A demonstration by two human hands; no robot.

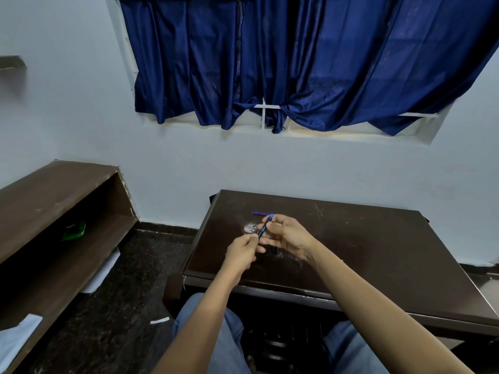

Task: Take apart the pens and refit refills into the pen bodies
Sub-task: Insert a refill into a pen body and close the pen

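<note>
A blue pen point(265, 226) is held at a slant above the dark brown table point(364, 247). My right hand point(289, 234) grips its upper part, and my left hand point(243, 251) pinches its lower end. Both hands touch the pen. A thin blue refill point(258, 213) lies flat on the table just beyond my hands. A small dark pen piece point(275, 250) lies on the table under my right hand, partly hidden.
A pale scuffed patch point(249, 228) marks the tabletop beside the pen. A long brown shelf unit point(54, 211) with a green object point(73, 231) stands to the left. Blue curtains point(297, 63) hang on the wall behind. My knees point(216, 333) are under the table edge.
</note>
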